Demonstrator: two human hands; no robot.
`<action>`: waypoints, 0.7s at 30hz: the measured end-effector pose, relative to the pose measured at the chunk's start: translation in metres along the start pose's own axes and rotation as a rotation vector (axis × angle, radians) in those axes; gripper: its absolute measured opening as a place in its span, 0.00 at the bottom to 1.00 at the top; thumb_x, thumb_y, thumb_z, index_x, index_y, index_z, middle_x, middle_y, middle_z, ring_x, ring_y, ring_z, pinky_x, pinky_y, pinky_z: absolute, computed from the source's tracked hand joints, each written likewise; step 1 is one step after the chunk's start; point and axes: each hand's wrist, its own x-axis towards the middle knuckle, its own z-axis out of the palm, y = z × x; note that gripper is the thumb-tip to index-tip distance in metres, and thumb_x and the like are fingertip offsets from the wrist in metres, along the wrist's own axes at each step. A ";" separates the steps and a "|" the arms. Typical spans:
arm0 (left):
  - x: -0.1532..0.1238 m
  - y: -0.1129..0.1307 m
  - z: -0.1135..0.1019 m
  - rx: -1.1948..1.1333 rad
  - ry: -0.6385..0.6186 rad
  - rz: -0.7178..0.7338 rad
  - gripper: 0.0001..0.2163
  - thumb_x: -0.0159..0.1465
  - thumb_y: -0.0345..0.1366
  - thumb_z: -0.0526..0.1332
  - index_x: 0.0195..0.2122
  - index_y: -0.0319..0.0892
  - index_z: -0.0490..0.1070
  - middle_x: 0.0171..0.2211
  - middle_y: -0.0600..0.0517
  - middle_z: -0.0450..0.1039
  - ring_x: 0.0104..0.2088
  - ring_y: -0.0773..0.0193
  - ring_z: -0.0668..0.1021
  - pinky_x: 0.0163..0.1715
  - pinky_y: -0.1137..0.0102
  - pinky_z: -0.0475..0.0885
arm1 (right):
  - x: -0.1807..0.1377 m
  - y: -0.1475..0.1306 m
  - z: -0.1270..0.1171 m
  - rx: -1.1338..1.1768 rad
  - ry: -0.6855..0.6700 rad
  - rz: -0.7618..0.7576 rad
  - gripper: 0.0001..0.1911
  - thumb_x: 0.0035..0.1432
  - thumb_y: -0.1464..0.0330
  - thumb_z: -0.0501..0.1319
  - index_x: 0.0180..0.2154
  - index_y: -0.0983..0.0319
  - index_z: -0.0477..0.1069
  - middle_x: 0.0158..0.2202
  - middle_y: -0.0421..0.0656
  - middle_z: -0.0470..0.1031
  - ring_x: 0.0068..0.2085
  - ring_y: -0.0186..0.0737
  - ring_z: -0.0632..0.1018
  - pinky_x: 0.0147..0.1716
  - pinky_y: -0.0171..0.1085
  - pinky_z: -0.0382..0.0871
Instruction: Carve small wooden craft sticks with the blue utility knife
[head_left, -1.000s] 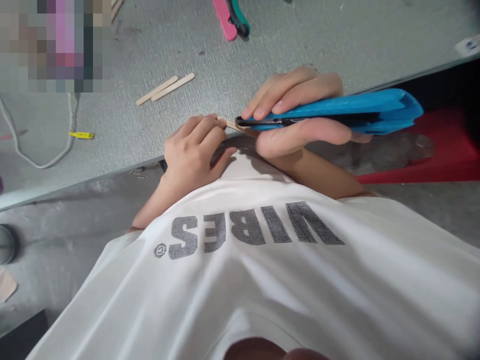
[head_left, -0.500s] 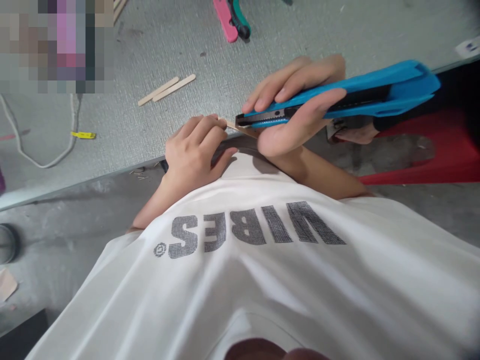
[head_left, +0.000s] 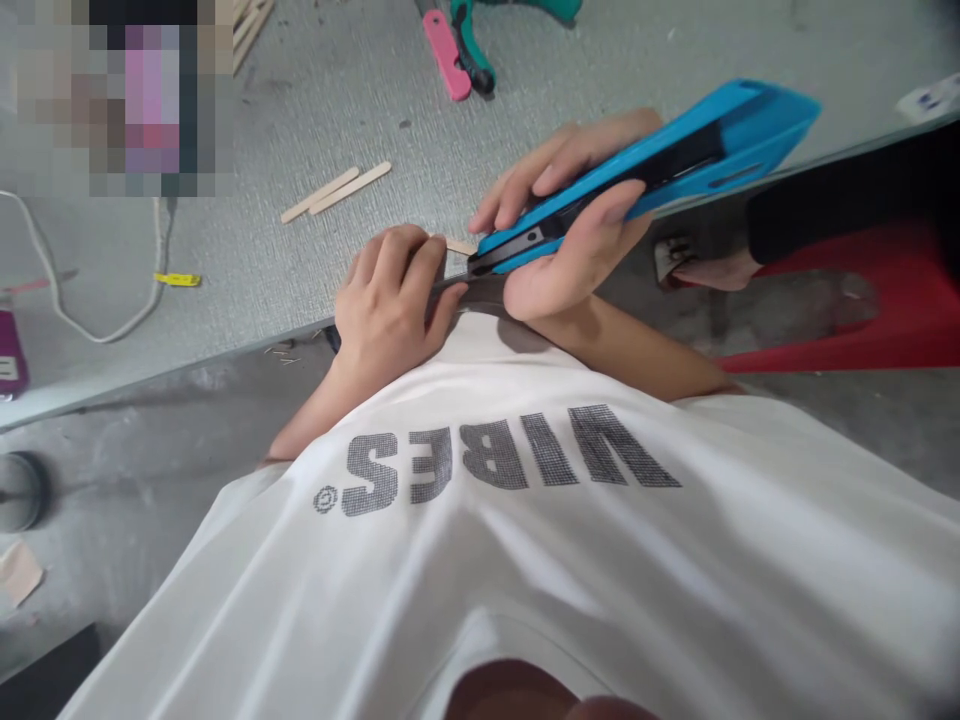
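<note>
My right hand (head_left: 577, 225) is wrapped round a large blue utility knife (head_left: 675, 155), its tail tilted up to the right and its black tip pointing down-left. The tip meets a thin wooden stick (head_left: 457, 246) at the near edge of the grey table (head_left: 315, 100). My left hand (head_left: 390, 300) is curled tight over that stick, pinning it against the table edge; most of the stick is hidden under the fingers. Both hands sit just above my white printed shirt.
Two loose wooden sticks (head_left: 337, 190) lie side by side on the table. Pink and green handled tools (head_left: 457, 45) rest at the far edge. A white cable (head_left: 97, 320) and yellow scrap (head_left: 176, 279) lie left. A red stool (head_left: 862, 320) and another person's foot (head_left: 697, 270) are right.
The knife's tail has swung upward, from level to steeply tilted, while its tip dropped toward the stick. My left hand has kept its grip in place.
</note>
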 end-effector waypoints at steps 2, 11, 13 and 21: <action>0.002 -0.001 0.001 0.020 0.017 0.001 0.21 0.82 0.56 0.59 0.62 0.46 0.78 0.65 0.37 0.79 0.71 0.37 0.77 0.70 0.48 0.73 | 0.002 0.000 0.006 0.009 0.090 -0.048 0.27 0.86 0.45 0.43 0.36 0.54 0.54 0.29 0.36 0.52 0.22 0.34 0.66 0.24 0.38 0.61; 0.002 -0.006 -0.005 0.099 0.179 0.069 0.10 0.80 0.38 0.59 0.45 0.49 0.81 0.41 0.46 0.83 0.47 0.49 0.81 0.54 0.52 0.74 | 0.016 0.003 0.011 -0.094 0.273 0.032 0.29 0.83 0.41 0.37 0.34 0.54 0.46 0.30 0.37 0.44 0.24 0.39 0.61 0.25 0.43 0.57; 0.006 -0.006 -0.013 0.114 0.162 0.069 0.09 0.79 0.36 0.60 0.47 0.50 0.81 0.38 0.47 0.82 0.44 0.50 0.81 0.53 0.52 0.73 | 0.015 0.007 0.010 -0.067 0.289 0.044 0.30 0.82 0.39 0.38 0.34 0.54 0.46 0.29 0.37 0.44 0.24 0.40 0.60 0.24 0.44 0.57; 0.028 -0.027 -0.030 0.091 0.008 0.165 0.08 0.74 0.32 0.59 0.43 0.50 0.78 0.39 0.46 0.81 0.42 0.50 0.80 0.41 0.53 0.74 | 0.013 0.003 -0.037 -0.199 -0.280 0.216 0.40 0.70 0.23 0.49 0.37 0.53 0.64 0.35 0.44 0.65 0.38 0.48 0.78 0.31 0.47 0.74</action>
